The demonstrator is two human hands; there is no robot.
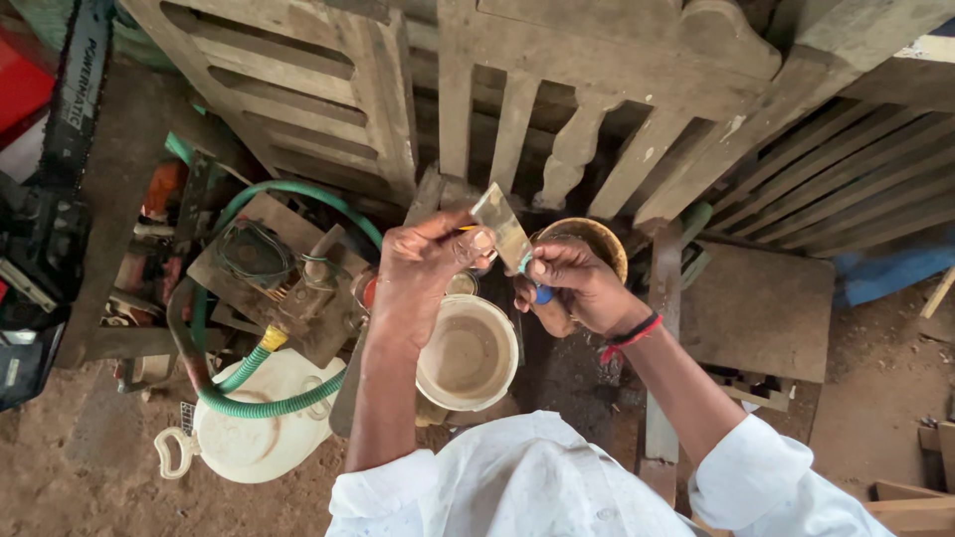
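Both hands are up over the clutter; I read the left hand [418,267] as pinching the near-left corner of a thin flat blade, a putty scraper [502,231] by the look of it, with a slim yellow stick also caught in those fingers, though too little of it shows to name; the right hand [567,288] is closed round the scraper's blue handle, of which only the butt peeks out below the palm. The scraper sits tilted, held in the air between the two hands, just above and beyond the white bucket [468,353].

The bucket stands open directly under the hands, with pale residue inside; a rusty brown tin [597,244] sits just behind the right hand, partly hidden by it.

Risks, as I judge them: the left fingertips lie right on the blade edge, so a slip of either grip could nick them; whatever is scraped loose could fall beside the bucket rather than in it; the tin behind the right knuckles could be knocked if that hand swings back.

Room: tight on the far side, where slatted wooden frames [557,119] lean close; to the left, a green hose [259,398] loops over a white jerrycan [254,438] and scrap; open dirt floor [875,388] lies to the right.
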